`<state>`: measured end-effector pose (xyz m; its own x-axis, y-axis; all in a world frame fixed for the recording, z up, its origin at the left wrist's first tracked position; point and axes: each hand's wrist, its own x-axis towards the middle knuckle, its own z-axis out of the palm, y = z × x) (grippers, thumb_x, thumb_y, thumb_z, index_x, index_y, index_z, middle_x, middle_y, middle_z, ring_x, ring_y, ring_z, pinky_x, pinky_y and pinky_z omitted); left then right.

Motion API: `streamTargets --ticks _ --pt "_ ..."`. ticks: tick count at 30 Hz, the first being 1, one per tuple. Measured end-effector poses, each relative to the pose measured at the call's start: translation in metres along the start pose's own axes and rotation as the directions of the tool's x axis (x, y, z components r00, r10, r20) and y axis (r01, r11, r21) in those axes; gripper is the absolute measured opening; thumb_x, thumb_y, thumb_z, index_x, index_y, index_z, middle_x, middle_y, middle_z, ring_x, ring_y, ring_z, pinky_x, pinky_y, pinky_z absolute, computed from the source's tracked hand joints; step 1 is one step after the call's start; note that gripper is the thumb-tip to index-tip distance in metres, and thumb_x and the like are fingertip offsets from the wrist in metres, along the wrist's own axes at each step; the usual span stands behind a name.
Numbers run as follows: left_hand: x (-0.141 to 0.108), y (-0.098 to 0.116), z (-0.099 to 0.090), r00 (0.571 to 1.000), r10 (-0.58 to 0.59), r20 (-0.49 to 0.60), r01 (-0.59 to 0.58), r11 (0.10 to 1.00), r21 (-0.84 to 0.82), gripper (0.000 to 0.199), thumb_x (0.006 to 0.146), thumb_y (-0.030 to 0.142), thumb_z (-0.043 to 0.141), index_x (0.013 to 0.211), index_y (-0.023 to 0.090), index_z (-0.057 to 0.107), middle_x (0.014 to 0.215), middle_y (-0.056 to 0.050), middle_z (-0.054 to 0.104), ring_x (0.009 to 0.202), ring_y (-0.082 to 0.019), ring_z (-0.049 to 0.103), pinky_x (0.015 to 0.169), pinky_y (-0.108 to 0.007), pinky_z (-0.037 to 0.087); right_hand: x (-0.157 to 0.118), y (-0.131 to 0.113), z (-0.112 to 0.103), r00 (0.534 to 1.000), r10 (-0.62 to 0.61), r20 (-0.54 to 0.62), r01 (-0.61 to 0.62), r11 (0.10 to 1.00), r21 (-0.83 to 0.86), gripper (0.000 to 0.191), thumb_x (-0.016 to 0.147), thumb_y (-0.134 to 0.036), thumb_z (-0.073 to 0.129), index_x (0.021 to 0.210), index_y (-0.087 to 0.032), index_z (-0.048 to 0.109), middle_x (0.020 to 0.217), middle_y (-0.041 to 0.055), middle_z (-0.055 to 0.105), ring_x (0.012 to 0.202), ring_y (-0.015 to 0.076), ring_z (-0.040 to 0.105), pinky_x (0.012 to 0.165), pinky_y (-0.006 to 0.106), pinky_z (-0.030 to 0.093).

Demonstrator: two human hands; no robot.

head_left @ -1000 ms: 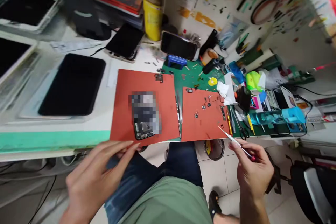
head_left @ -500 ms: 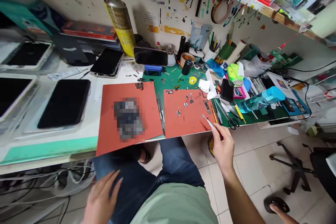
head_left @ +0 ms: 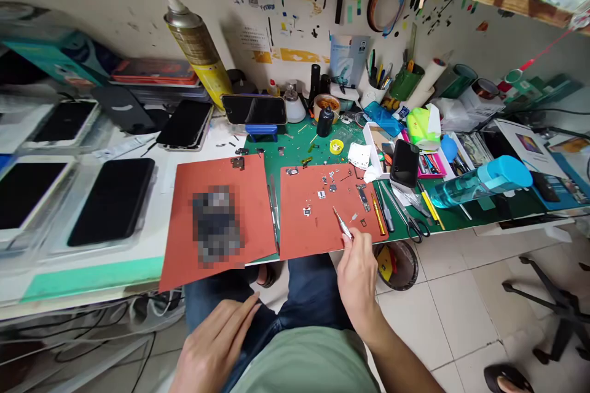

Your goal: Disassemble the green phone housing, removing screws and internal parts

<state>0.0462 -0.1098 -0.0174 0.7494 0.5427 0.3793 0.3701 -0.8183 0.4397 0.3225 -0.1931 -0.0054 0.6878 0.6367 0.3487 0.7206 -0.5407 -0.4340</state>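
My right hand (head_left: pixel 358 270) pinches a slim silver screwdriver (head_left: pixel 342 225), its thin tip pointing forward over the right red mat (head_left: pixel 302 239). Small phone parts lie scattered on that mat, among them a narrow circuit board (head_left: pixel 363 198) and a metal piece (head_left: pixel 321 194). On the left red mat (head_left: pixel 177 258) rests a dark object (head_left: pixel 216 224), blurred by pixelation. My left hand (head_left: pixel 214 338) holds nothing; its fingers are stretched out over my left thigh, below the table edge.
Tweezers (head_left: pixel 273 206) lie between the mats. Right of them are a gold screwdriver (head_left: pixel 378 215), scissors (head_left: pixel 408 218) and a blue water bottle (head_left: pixel 479 181). A spray can (head_left: pixel 198 52) and a propped phone (head_left: pixel 253 110) stand behind. A bin (head_left: pixel 405 267) is on the floor.
My right hand has moved left with the screwdriver, farther in over the right mat. My left hand has shifted right and forward across my thigh. The camera view has shifted too.
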Motion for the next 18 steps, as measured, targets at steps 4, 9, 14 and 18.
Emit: streamTargets --ticks 4,9,14,18 --pt "0.039 0.025 -0.008 0.999 0.044 -0.025 -0.044 0.999 -0.026 0.036 0.104 0.007 0.062 0.138 0.018 0.067 0.091 -0.004 0.072 0.082 -0.018 0.069 0.079 -0.031 0.055 0.003 0.008 0.0 1.0 -0.002 -0.023 0.0 0.998 -0.061 0.034 0.116 -0.031 0.037 0.123 -0.014 0.065 0.092 0.0095 0.065 0.073 0.0228 0.067 0.061 0.033 0.046" --pt "0.048 0.04 -0.007 0.998 0.06 0.005 -0.06 0.997 -0.041 0.037 0.105 0.003 0.056 0.137 0.017 0.068 0.106 -0.008 0.076 0.091 -0.018 0.074 0.086 -0.029 0.058 0.004 0.01 0.0 0.999 -0.019 -0.029 0.017 0.998 -0.056 0.032 0.116 -0.03 0.041 0.128 -0.013 0.065 0.093 0.0096 0.066 0.073 0.0235 0.068 0.062 0.034 0.046" --pt "0.015 0.04 -0.008 0.996 0.03 0.083 -0.025 0.998 -0.065 0.052 0.106 0.007 0.054 0.155 0.023 0.06 0.113 -0.009 0.078 0.096 -0.019 0.075 0.085 -0.028 0.06 0.005 0.015 -0.012 0.999 -0.018 -0.032 0.017 0.999 -0.028 0.034 0.116 -0.031 0.038 0.129 -0.014 0.065 0.096 0.0106 0.068 0.078 0.0234 0.07 0.067 0.035 0.049" --pt "-0.012 0.031 -0.01 0.997 -0.023 0.069 0.023 1.0 0.003 0.064 0.107 0.012 0.057 0.168 0.03 0.045 0.109 -0.007 0.079 0.093 -0.02 0.075 0.085 -0.031 0.061 0.014 0.033 -0.029 0.996 0.045 -0.079 -0.05 0.997 -0.061 0.033 0.117 -0.034 0.037 0.121 -0.015 0.065 0.099 0.0129 0.072 0.088 0.0267 0.071 0.075 0.037 0.05"
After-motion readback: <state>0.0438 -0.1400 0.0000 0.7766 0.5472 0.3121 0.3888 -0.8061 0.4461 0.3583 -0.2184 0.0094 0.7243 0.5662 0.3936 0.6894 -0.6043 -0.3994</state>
